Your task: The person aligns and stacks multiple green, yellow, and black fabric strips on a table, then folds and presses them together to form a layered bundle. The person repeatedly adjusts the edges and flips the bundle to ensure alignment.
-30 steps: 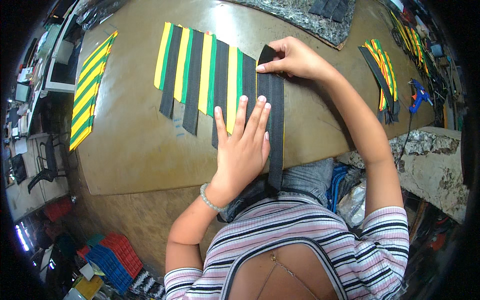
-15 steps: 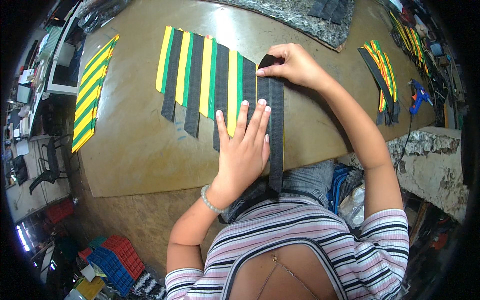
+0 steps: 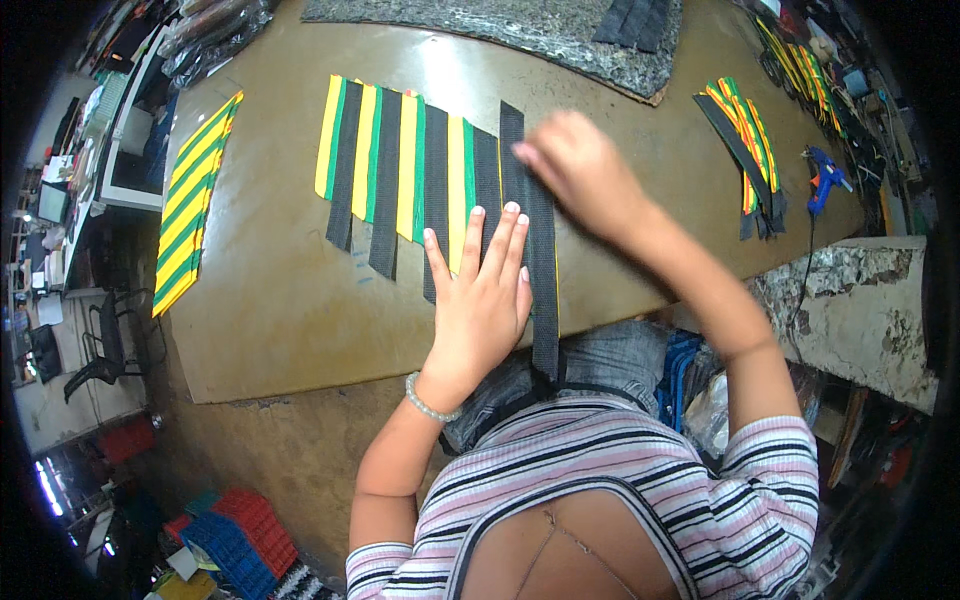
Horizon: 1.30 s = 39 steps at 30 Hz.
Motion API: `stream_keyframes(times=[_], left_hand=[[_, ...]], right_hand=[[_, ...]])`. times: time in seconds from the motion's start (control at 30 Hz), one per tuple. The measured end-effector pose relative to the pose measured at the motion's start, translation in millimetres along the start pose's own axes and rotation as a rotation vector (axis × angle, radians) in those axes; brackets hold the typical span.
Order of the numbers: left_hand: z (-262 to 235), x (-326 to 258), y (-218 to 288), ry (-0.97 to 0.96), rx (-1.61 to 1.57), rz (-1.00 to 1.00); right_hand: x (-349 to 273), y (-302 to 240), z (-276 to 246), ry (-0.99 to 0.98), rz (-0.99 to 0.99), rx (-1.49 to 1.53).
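Note:
Several black webbing strips (image 3: 383, 230) lie side by side with yellow and green strips (image 3: 405, 165) on the table (image 3: 290, 330), forming a slanted, stepped panel. My left hand (image 3: 478, 305) rests flat on the panel's lower right part, fingers spread. Along the panel's right side runs a longer black strip (image 3: 544, 300), with a thin yellow edge showing, its lower end hanging past the table's front edge. A black upper end (image 3: 511, 122) now points away from me. Beside it is my right hand (image 3: 580, 172), smeared by motion, its fingers curled; whether it touches the strip is unclear.
At the left lies a yellow and green striped piece (image 3: 190, 215). To the right are a bundle of coloured strips (image 3: 745, 150) and a blue glue gun (image 3: 827, 180) with its cord. A dark speckled slab (image 3: 540, 45) sits at the back, black pieces (image 3: 633, 22) on it.
My right hand has let go of the black strip's folded top end, which now lies straight, and has moved slightly right and nearer. My left hand stays pressed on the panel.

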<state>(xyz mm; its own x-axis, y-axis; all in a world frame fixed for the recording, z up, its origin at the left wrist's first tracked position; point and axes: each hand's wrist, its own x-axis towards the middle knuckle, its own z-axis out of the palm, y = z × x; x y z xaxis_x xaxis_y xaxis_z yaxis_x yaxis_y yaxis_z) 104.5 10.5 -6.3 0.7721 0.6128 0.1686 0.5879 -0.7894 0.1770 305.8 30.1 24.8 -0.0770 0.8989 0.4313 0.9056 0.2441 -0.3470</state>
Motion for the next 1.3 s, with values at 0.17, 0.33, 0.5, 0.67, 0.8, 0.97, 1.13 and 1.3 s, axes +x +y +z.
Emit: stream_keyframes(times=[0.17, 0.33, 0.5, 0.67, 0.8, 0.97, 1.13, 1.3], left_hand=[[0.1, -1.0, -0.3, 0.016, -0.002, 0.004], [-1.3, -1.3, -0.2, 0.029, 0.003, -0.005], [0.3, -2.5, 0.5, 0.07, 0.005, -0.006], [0.0, -1.7, 1.4, 0.112, -0.017, -0.005], [-4.6, -4.2, 3.8, 0.114, -0.029, -0.011], [-16.2, -35.2, 12.8, 0.009, -0.03, -0.011], [-16.2, -56.5, 22.5, -0.057, -0.023, -0.029], [-7.2, -43.3, 32.0, -0.019, -0.027, -0.006]], right_hand=[[-6.7, -12.5, 5.1, -0.044, -0.056, 0.118], [-9.5, 1.6, 19.8, -0.118, -0.069, 0.007], [-10.5, -5.7, 21.5, -0.052, -0.043, 0.033], [-7.2, -13.4, 13.9, -0.042, -0.079, -0.026], [-29.7, -14.0, 25.4, 0.029, -0.152, 0.047], [-24.9, 9.0, 44.7, -0.02, -0.089, -0.048], [2.3, 21.7, 15.9, -0.273, -0.084, 0.109], [43.9, 174.8, -46.4, 0.301, 0.49, 0.103]])
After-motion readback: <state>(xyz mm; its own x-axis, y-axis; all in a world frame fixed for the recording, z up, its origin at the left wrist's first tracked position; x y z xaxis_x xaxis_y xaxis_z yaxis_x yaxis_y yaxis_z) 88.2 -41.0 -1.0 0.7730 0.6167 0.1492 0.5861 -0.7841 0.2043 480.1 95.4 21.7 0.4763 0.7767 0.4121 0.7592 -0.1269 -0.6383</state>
